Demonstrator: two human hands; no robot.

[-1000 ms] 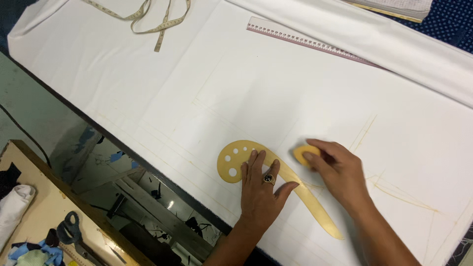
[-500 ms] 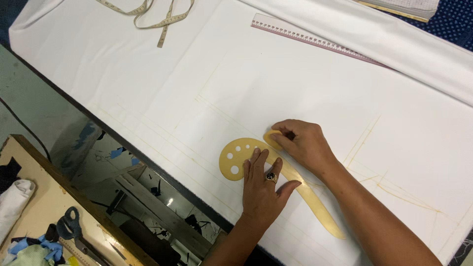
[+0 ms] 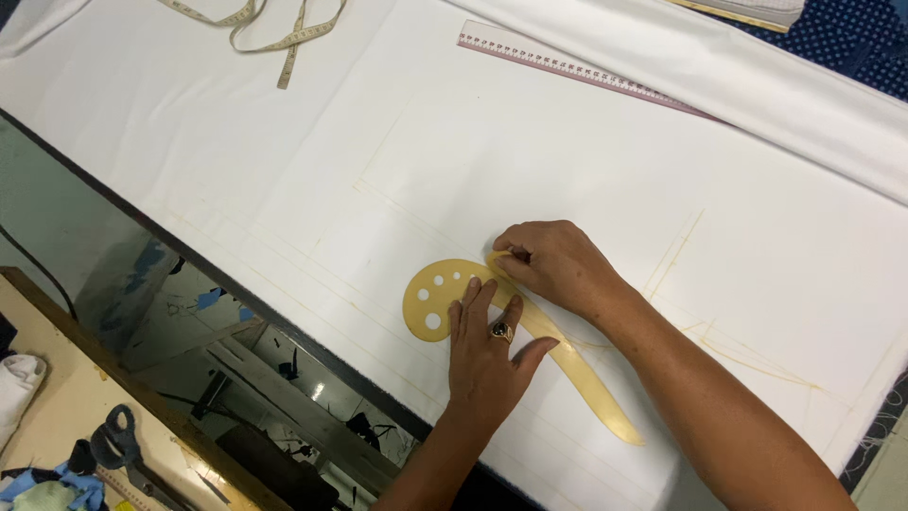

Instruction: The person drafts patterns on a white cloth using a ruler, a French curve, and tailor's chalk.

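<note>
The right hand [image 3: 558, 265], fingers pinched on a yellow chalk [image 3: 496, 257], has been moved up along the curve ruler [image 3: 530, 331]; it is pressed flat by the spread left hand [image 3: 484, 352] near the worktop's front edge.

Yellow curve template [image 3: 445, 293] (pale yellow lines) on white fabric [image 3: 236, 123].

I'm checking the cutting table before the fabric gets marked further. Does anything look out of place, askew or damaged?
Nothing stands out. The white fabric lies flat. The left hand presses the yellow curve template flat on it, and the right hand rests at the template's upper edge. The straight ruler and tape measure lie off to the far side.
</note>
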